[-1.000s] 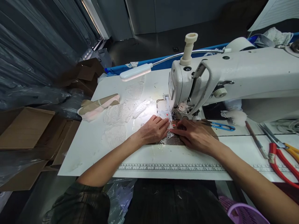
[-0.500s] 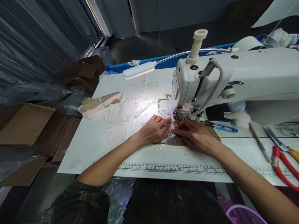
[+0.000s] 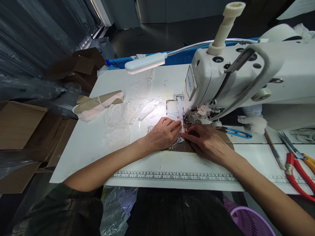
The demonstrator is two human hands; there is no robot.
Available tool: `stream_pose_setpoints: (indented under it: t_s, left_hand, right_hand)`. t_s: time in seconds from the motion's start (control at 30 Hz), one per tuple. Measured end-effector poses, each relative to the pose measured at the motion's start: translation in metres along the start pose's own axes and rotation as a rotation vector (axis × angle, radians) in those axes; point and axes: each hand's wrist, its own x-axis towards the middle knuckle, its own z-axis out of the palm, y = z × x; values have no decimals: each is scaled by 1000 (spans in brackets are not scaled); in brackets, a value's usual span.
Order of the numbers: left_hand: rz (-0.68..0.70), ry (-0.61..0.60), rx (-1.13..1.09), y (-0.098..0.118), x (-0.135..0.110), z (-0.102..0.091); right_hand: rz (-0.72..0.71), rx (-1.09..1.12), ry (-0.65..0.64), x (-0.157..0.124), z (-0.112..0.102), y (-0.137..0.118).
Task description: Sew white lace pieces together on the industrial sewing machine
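Note:
My left hand (image 3: 164, 133) and my right hand (image 3: 207, 143) lie side by side on a small piece of white lace (image 3: 179, 140) just in front of the needle of the white sewing machine (image 3: 248, 75). The fingers of both hands are pressed down together on the lace, fingertips almost touching near a small red mark. A brown patch (image 3: 183, 147) of the table shows under the lace. More white lace pieces (image 3: 123, 119) lie spread to the left under the lamp light.
A gooseneck lamp (image 3: 145, 62) hangs over the white table (image 3: 93, 147). A beige fabric roll (image 3: 98, 103) lies at left. Blue snips (image 3: 238, 133), a thin tool (image 3: 273, 149) and red-handled scissors (image 3: 299, 170) lie right. A printed ruler (image 3: 172, 177) runs along the front edge. Cardboard boxes (image 3: 22, 124) stand left, a purple basket (image 3: 251, 223) below right.
The view has shifted closer to and lower under the machine head. Both hands stay pressed on the lace at the needle, hardly moving.

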Motion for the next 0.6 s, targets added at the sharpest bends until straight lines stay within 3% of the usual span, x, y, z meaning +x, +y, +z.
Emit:
stream_pose_setpoints:
  t_s: [0.2,0.6]
  left_hand:
    - [22,-22,-48,-10,8,4]
    - [-7,67,-189,-14,3,7]
  right_hand:
    - [51,8,-8,1,0,0]
    - [69,28,-31,4,-3,-1]
